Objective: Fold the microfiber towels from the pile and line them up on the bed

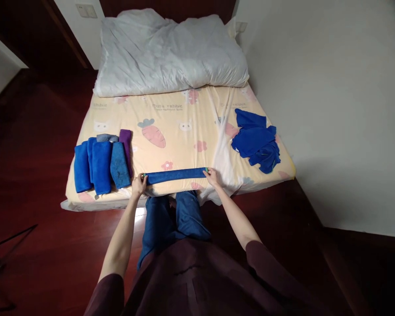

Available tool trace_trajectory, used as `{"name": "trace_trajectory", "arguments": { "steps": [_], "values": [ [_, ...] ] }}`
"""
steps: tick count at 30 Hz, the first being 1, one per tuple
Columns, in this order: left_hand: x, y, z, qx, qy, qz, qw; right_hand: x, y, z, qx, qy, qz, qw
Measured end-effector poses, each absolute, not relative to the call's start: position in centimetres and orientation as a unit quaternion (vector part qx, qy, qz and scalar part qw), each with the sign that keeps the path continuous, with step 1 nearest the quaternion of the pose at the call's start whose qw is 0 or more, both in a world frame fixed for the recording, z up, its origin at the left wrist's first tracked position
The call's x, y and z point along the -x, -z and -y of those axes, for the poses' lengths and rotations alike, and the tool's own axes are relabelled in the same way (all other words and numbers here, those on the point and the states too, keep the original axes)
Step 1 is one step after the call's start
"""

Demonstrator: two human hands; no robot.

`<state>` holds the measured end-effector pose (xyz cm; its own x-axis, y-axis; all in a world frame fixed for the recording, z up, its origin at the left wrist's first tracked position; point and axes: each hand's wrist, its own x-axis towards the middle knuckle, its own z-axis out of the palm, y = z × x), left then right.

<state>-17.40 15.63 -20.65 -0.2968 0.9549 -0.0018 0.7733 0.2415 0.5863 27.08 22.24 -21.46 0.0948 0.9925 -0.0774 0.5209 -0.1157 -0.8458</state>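
A blue towel [176, 174], folded into a long narrow strip, lies along the front part of the bed. My left hand [139, 184] pinches its left end, and my right hand [212, 176] grips the right end, where a bit of green edging shows. Left of it sit several folded towels: bright blue ones [102, 166], a darker blue one [120, 166], a purple one [126, 149] and a grey one [107, 138]. Over on the right side of the bed is a loose, crumpled heap of blue towels [257, 141].
The bed has a yellow sheet [181, 127] printed with carrots and rabbits. A bundled white quilt [171, 52] covers its head end. A wall [332, 109] stands to the right. Black metal stand legs [0, 259] show on the dark red floor at lower left.
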Motion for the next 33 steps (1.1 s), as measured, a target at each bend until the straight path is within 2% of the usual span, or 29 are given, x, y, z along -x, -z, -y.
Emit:
{"name": "trace_trajectory", "arguments": {
  "steps": [3,7,10,13,20,24,28,33],
  "values": [
    [17.1,20.2,-14.9,-0.558,-0.268,-0.764,0.182,-27.0,21.1,-21.8,0.664,-0.322,0.591,0.326],
    [16.0,19.0,-12.9,-0.572,-0.312,-0.75,0.11,-26.3,20.3,-21.1,0.655,-0.201,0.637,0.354],
    [14.4,18.1,-11.1,-0.653,-0.287,-0.695,0.09,-24.8,19.1,-20.6,0.605,-0.146,0.712,0.327],
    [12.7,18.3,-9.9,-0.723,-0.248,-0.634,0.118,-22.6,18.2,-20.1,0.536,-0.15,0.784,0.274],
    [11.9,20.5,-7.8,-0.696,-0.241,-0.656,0.165,-21.1,20.4,-17.7,0.463,-0.208,0.847,0.157],
    [12.0,19.7,-5.8,-0.604,-0.363,-0.655,0.271,-22.2,20.6,-19.0,0.467,-0.264,0.826,0.173],
    [10.5,18.7,-4.9,-0.301,-0.506,-0.679,0.439,-23.6,18.6,-22.6,0.494,-0.259,0.807,0.196],
    [8.7,18.8,-7.5,-0.129,-0.532,-0.649,0.528,-25.4,16.3,-25.8,0.505,-0.261,0.823,0.024]
  ]
}}
